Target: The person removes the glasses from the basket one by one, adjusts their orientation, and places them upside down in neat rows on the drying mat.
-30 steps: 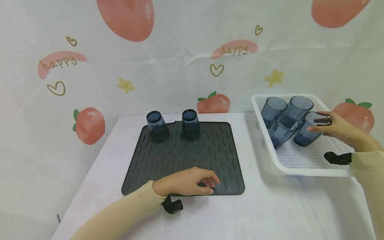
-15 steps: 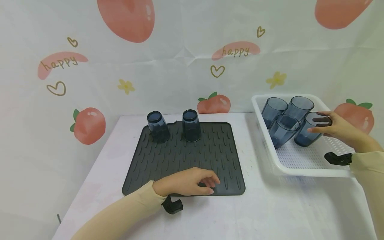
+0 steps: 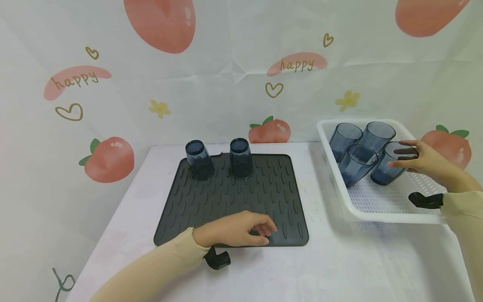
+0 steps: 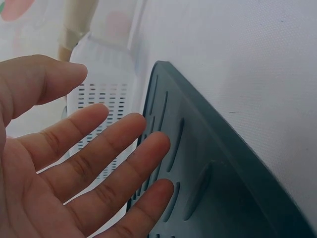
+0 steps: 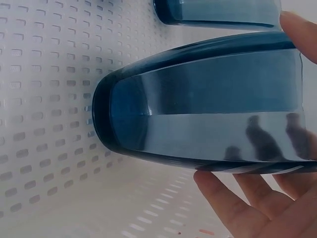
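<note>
My right hand (image 3: 434, 162) grips a blue drinking glass (image 3: 385, 168) near its rim, the thumb on one side and the fingers on the other. In the right wrist view that tumbler (image 5: 198, 104) stands by the perforated floor of a white plastic basket (image 3: 377, 215). Several similar glasses (image 3: 354, 165) stand upright next to it, leaning a little. My left hand (image 3: 239, 228) hovers over or rests at the front edge of a black ridged drying mat (image 3: 226, 203), holding nothing. Its fingers (image 4: 114, 163) are spread and loosely bent in the left wrist view.
Two blue glasses (image 3: 199, 161) (image 3: 240, 159) stand upside down at the back of the mat. The white table (image 3: 279, 277) runs between mat and basket. A fruit-printed white cloth (image 3: 211, 100) hangs behind.
The camera view shifts very slightly. Both hands and all the glasses keep their places, and the right hand stays on the same glass.
</note>
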A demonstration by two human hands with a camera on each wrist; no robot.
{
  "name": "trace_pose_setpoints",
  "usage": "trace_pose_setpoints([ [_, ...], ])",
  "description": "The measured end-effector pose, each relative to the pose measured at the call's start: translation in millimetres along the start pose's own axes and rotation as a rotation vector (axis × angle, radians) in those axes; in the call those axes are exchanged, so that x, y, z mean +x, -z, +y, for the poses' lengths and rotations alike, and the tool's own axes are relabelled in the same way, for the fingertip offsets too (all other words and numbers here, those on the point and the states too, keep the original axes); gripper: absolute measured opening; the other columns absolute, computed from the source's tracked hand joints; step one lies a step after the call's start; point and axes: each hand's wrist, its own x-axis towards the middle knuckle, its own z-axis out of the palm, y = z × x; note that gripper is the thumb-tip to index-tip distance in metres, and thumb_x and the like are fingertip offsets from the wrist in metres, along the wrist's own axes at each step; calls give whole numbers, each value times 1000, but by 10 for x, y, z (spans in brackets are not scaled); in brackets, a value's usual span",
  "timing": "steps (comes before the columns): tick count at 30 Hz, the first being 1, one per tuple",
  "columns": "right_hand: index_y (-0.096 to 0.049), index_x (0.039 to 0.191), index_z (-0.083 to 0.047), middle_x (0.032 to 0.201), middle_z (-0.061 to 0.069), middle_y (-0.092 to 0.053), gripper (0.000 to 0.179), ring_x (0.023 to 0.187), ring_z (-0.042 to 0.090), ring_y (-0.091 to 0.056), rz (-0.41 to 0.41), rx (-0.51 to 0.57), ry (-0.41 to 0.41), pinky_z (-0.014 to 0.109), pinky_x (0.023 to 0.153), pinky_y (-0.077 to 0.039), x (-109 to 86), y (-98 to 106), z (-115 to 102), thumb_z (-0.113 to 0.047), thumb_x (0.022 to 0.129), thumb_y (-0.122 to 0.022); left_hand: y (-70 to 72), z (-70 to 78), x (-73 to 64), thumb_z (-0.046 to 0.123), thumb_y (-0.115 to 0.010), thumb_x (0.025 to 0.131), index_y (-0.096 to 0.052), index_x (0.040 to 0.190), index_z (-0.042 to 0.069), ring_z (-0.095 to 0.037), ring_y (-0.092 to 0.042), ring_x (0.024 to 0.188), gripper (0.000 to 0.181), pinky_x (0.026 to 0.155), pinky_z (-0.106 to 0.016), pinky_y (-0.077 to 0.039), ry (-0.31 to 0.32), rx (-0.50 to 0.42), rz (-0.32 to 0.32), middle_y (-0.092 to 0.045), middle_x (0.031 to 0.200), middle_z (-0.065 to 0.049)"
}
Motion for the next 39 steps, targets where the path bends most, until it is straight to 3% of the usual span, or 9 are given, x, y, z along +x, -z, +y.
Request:
trace_pose_setpoints([
  [2,-5,150,9,100,-34,-42,94,85,-24,-45,8,-4,-8,12,69,-51,3,-6,2,-25,91,-69,-2,-11,3,17,-62,96,-61,122,9,3,-60,99,28,90,-18,-51,-3,2,-1,-68,111,0],
  [8,-10,150,9,119,-1,-54,93,82,-23,-46,42,-42,-24,15,69,-53,-5,-32,-21,-27,89,-71,-2,-43,14,18,-62,96,-60,123,9,4,-60,99,28,90,-19,-51,-5,6,-7,-68,112,0],
  [13,-13,149,10,102,-25,-50,94,80,-20,-50,62,-36,-39,18,69,-55,-20,-41,-39,-27,87,-73,2,-51,14,18,-62,96,-60,123,10,4,-60,99,28,91,-19,-51,-2,5,-12,-68,113,1],
  [15,-13,148,11,104,-13,-60,95,78,-19,-51,78,-48,-45,22,69,-57,-27,-52,-42,-28,87,-74,4,-50,14,18,-61,96,-60,123,10,4,-60,99,28,91,-19,-51,-3,4,-13,-68,112,1],
  [17,-13,148,12,117,13,-62,95,76,-18,-50,86,-65,-51,28,70,-59,-37,-57,-39,-30,87,-73,4,-52,14,18,-61,96,-60,123,10,4,-60,100,28,91,-19,-51,-5,4,-14,-68,112,1],
  [20,-12,148,13,135,40,-41,96,75,-18,-49,89,-86,-57,36,72,-60,-42,-67,-28,-32,88,-72,1,-62,13,18,-62,96,-60,123,10,4,-60,99,28,91,-19,-51,-6,4,-12,-68,112,1],
  [25,-14,148,12,133,36,-46,96,76,-18,-49,99,-83,-63,34,72,-60,-50,-67,-19,-33,87,-72,-7,-79,11,18,-62,96,-60,123,11,4,-60,99,28,91,-20,-51,-2,3,-7,-68,112,2],
  [28,-12,148,13,140,41,-32,98,74,-19,-46,108,-77,-75,33,69,-60,-72,-53,-46,-35,87,-72,-5,-66,9,18,-62,96,-60,123,11,4,-59,100,28,91,-20,-51,1,1,-4,-68,112,2],
  [39,-11,149,12,144,42,-26,100,69,-25,-34,301,-60,-83,12,53,-49,-251,1,-244,-36,86,-73,9,-15,6,18,-61,96,-60,123,11,4,-60,99,27,91,-17,-50,11,-5,1,-68,111,2],
])
